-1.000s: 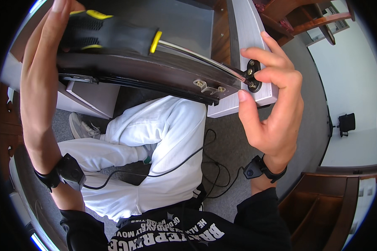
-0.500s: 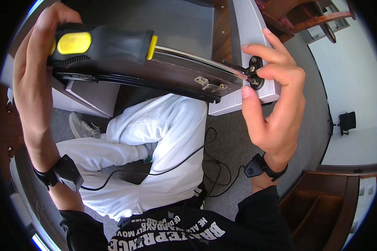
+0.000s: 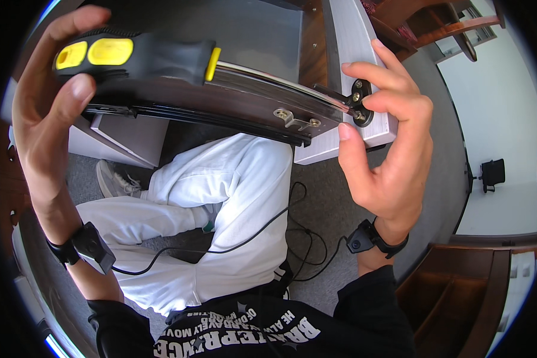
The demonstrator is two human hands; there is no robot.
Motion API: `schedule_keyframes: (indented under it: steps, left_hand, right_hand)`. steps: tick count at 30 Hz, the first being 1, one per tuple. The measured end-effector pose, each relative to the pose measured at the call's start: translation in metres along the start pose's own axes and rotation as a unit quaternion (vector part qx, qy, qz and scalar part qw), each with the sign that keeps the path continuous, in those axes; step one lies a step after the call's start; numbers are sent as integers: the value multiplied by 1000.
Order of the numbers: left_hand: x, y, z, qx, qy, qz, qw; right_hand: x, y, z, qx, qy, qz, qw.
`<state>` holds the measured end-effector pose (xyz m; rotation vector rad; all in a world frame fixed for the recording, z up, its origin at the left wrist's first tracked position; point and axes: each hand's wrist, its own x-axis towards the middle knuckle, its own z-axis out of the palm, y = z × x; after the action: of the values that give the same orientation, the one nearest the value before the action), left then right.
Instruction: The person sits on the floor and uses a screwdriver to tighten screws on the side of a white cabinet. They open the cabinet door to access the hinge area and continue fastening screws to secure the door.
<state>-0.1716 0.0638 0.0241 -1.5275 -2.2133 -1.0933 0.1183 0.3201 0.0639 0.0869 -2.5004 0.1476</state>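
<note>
My left hand (image 3: 42, 128) is round the black and yellow handle of a screwdriver (image 3: 179, 59). The thumb lies under the handle and the upper fingers are partly lifted off it. From there the steel shaft runs right, its tip at a screw in a small black bracket (image 3: 359, 98) on the inner face of a pale board (image 3: 346, 36). Curled round that bracket is my right hand (image 3: 394, 149), one bent fingertip touching it and the thumb just below the shaft's tip. The dark side panel (image 3: 238, 98) of a drawer meets the board here.
Along the panel's lower edge runs a black slide rail (image 3: 209, 122), with a small metal clip (image 3: 295, 119) above it. My legs in white trousers (image 3: 244, 185) are beneath. A black cable (image 3: 221, 250) links the wrist devices. Brown wooden furniture (image 3: 453, 292) stands at right.
My left hand's fingers have loosened on the screwdriver handle; the thumb now shows below it and more yellow is visible. The right hand stays at the bracket.
</note>
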Motion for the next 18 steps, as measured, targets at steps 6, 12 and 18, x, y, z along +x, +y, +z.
schedule_keyframes:
  steps: [6,12,18]
  left_hand:
    - [-11,9,11,-69,90,-137,984]
    - [-12,28,19,-50,86,-111,989]
    - [-19,18,6,-80,2,-102,992]
  right_hand:
    - [1,0,2,-7,2,5,1000]
    - [3,-3,0,-18,-1,5,1000]
    - [2,-1,1,-17,-2,1,1000]
